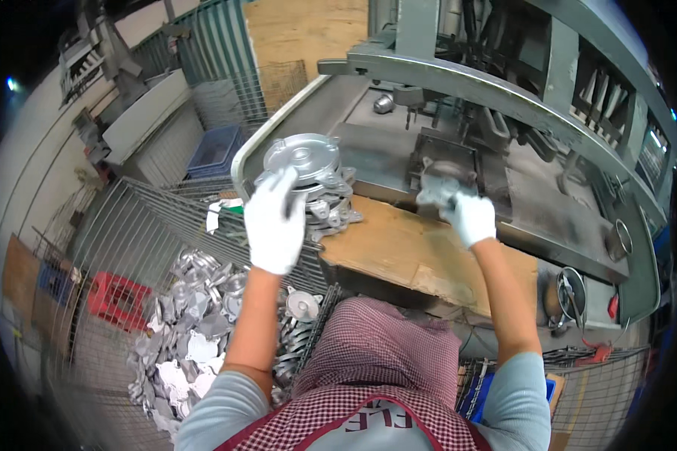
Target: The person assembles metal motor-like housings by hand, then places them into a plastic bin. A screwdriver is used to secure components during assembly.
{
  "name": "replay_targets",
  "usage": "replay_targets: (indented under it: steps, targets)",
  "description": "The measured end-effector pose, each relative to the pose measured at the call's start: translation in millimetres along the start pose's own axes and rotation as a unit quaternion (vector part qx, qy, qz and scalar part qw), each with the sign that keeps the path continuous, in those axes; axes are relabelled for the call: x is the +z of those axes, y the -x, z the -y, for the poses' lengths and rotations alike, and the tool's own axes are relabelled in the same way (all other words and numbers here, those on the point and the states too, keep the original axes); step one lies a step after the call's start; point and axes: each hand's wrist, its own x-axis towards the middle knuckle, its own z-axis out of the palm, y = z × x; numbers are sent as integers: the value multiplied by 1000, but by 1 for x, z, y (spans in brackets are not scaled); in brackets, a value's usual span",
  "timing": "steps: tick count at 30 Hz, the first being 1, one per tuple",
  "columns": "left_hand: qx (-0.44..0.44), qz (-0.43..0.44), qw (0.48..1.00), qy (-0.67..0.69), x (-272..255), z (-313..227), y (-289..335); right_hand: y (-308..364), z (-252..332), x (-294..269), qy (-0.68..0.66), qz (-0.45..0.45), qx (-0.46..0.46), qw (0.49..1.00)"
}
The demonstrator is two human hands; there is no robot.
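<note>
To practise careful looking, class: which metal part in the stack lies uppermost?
The round part by the left hand, with its raised middle showing; the stack's other parts lie beneath it.

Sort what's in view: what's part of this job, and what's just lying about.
In use, it seems:
grey metal part in the right hand
stacked metal parts by the left hand
square fixture
heaped metal parts

Apparently just about:
red crate
blue bin
wooden panel
</note>
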Motion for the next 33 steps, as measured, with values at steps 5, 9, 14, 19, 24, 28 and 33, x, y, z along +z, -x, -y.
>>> replay_targets:
  steps: [5, 9, 14, 19, 24, 28, 33]
  targets:
    - [42, 191, 974, -113, -18, 37, -35, 92, 43, -16, -8, -40, -113, 993]
    - [105, 135, 983, -64, 3, 9, -38, 145, 35, -8, -19, -14, -78, 997]
    - [189, 149, 970, 14, 55, -48, -31, 186, 21, 6, 0, 18, 47, 999]
    - [227, 192, 955, 12, 154, -62, -21, 235, 7, -11, -48, -98, 147, 983]
    - [218, 261, 941, 2, 250, -34, -35, 325, -17, -23, -35, -41, 331, 942]
    - [148, 226, 961, -64, 294, -29, -46, 369, -29, -22, -66, -67, 406, 909]
    - [116, 210, 968, -77, 258, -67, -16, 389, -56, -25, -21, -60, 456, 888]
